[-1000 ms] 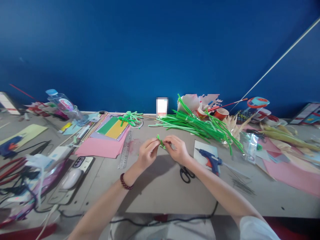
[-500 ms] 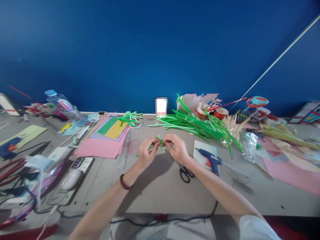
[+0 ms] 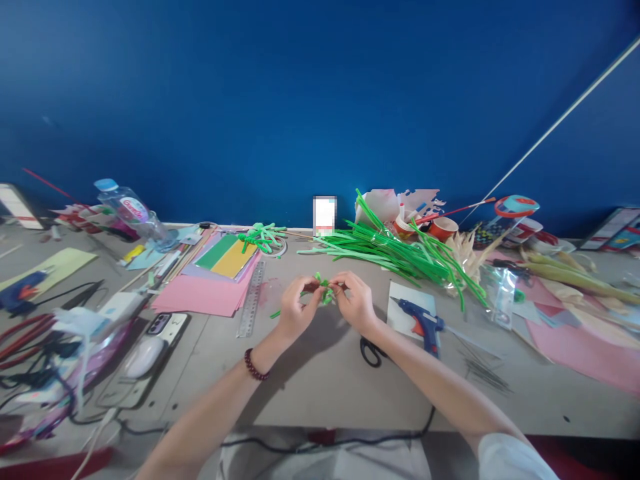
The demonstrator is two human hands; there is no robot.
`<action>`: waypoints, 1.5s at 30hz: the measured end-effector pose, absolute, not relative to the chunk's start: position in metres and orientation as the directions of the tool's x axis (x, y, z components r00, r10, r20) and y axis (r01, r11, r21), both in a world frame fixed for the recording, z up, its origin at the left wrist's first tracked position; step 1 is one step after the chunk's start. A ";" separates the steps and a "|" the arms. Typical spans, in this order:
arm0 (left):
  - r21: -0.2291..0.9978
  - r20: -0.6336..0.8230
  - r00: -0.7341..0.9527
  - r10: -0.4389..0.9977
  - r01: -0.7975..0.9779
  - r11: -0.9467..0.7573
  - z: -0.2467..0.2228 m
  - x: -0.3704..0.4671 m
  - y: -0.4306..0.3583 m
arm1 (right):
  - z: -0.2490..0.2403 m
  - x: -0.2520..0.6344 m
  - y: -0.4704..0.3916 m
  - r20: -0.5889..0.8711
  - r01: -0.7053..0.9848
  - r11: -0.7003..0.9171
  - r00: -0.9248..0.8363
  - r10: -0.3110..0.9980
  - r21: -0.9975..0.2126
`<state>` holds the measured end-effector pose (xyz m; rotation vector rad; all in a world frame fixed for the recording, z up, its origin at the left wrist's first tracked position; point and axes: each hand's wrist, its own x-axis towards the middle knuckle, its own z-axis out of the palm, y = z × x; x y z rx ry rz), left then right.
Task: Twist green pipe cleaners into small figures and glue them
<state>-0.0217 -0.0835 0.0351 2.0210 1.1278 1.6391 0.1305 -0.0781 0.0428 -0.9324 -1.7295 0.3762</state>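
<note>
Between the fingertips of both hands is a small twisted piece of green pipe cleaner [image 3: 326, 293], partly covered by the fingers. My left hand [image 3: 299, 305] pinches it from the left, a beaded bracelet on the wrist. From the right, my right hand [image 3: 354, 300] is closed on it with thumb and fingers. Black-handled scissors [image 3: 371, 352] lie below my right wrist, their blades hidden under it. A clear ruler [image 3: 251, 300] is left of my left hand. Behind the hands lies a bundle of green pipe cleaners [image 3: 395, 250].
A blue glue gun [image 3: 423, 321] rests on white paper to the right, near thin wires [image 3: 483, 370]. Pink paper sheets [image 3: 200, 293], a phone with a mouse on it [image 3: 145, 360] and a plastic bottle [image 3: 131, 210] stand or lie left. A cable [image 3: 300, 445] runs along the front edge.
The fingers have shifted slightly on the green pipe cleaner piece, and more of its curled loops show below the fingertips. Both hands stay close together in nearly the same place.
</note>
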 end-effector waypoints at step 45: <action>0.363 0.836 0.234 0.497 0.442 -0.820 0.034 -0.029 -0.077 | 0.066 0.148 -0.069 0.602 0.294 0.733 -0.426 0.675 -0.614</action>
